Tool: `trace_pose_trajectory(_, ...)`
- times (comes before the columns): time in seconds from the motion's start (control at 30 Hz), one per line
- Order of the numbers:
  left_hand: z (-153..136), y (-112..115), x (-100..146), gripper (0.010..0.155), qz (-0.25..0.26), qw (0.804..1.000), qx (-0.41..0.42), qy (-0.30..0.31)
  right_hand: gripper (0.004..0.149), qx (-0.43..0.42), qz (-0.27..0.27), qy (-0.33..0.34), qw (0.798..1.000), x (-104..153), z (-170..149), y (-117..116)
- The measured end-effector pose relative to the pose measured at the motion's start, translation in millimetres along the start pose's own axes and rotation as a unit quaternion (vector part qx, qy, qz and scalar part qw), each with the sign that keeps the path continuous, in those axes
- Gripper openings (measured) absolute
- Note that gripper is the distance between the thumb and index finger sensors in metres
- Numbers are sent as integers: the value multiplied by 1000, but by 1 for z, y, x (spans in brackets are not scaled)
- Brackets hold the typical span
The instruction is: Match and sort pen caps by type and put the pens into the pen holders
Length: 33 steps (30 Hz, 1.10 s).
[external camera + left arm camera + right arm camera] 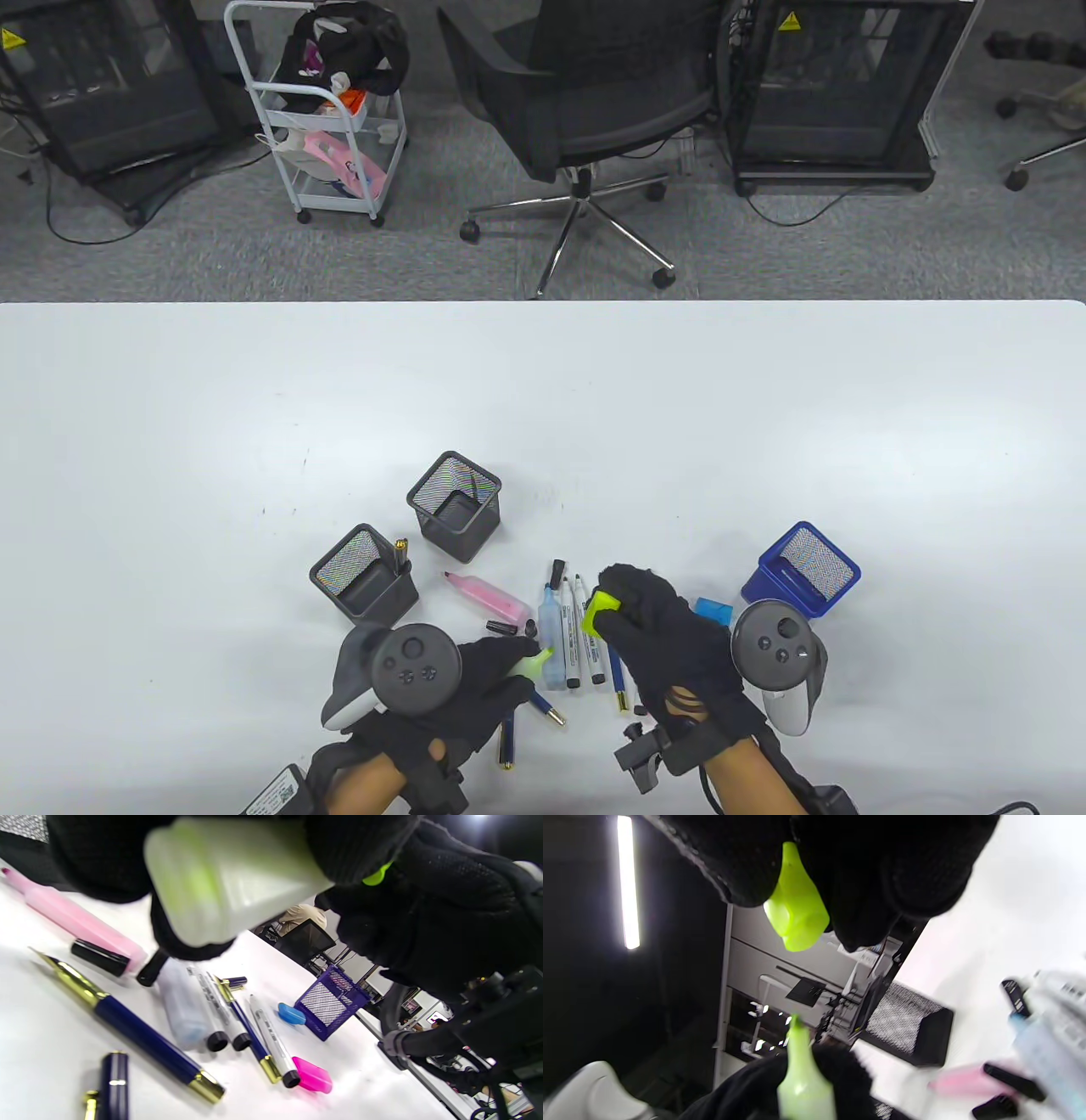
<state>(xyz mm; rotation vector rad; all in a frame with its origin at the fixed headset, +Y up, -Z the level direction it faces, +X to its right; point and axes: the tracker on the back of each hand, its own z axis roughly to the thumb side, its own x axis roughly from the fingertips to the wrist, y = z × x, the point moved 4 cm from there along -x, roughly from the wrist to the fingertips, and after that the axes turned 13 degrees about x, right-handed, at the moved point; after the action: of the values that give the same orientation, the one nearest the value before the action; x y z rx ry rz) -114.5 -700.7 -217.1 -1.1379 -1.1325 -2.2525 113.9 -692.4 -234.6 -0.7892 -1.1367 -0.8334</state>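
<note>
My left hand (501, 666) grips an uncapped pale green highlighter (534, 661) (220, 878), its tip pointing right. My right hand (636, 611) pinches the bright green cap (601, 613) (796, 912) a short way right of that tip. Between the hands lie a blue highlighter (551, 628), white markers (575, 632) and a navy-gold pen (618, 675). A pink highlighter (488, 597) lies uncapped near black caps (502, 627). Two black mesh holders (454, 505) (365, 570) stand behind; the nearer one has a pen in it. A blue mesh holder (806, 567) stands to the right.
A blue cap (713, 609) (291, 1014) lies beside the blue holder, a pink cap (313, 1075) near the white markers. A navy pen (140, 1039) and its loose cap (113, 1086) lie under my left hand. Beyond the far table edge stand a chair (585, 102) and a cart (327, 119).
</note>
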Motion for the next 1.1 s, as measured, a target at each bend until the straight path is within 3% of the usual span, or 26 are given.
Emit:
trace_pose_trajectory(0.2, 2, 4, -1, 54, 2, 1000, 5, 0, 53, 3, 28, 3, 1000, 1, 3, -19)
trace_pose_trajectory(0.37, 0, -4, 2, 55, 39, 999, 37, 1, 54, 30, 67, 15, 997, 0, 5, -37)
trace_pose_trajectory(0.7, 10, -13, 2, 53, 99, 993, 52, 34, 47, 35, 48, 10, 998, 1, 14, -35)
trace_pose_trajectory(0.8, 10, -13, 1, 52, 85, 995, 43, 37, 48, 74, 60, 10, 995, 2, 17, -35)
trace_pose_trajectory(0.9, 23, -5, 2, 53, 76, 993, -67, 53, 54, 147, 45, -16, 988, 3, 21, -30)
trace_pose_trajectory(0.97, 29, 2, 2, 53, 80, 988, -120, 63, 48, 167, 50, -50, 983, 3, 17, -29)
trace_pose_trajectory(1.1, 25, 8, 0, 55, 69, 987, -135, 51, 46, 172, 49, -45, 983, 0, 17, -20)
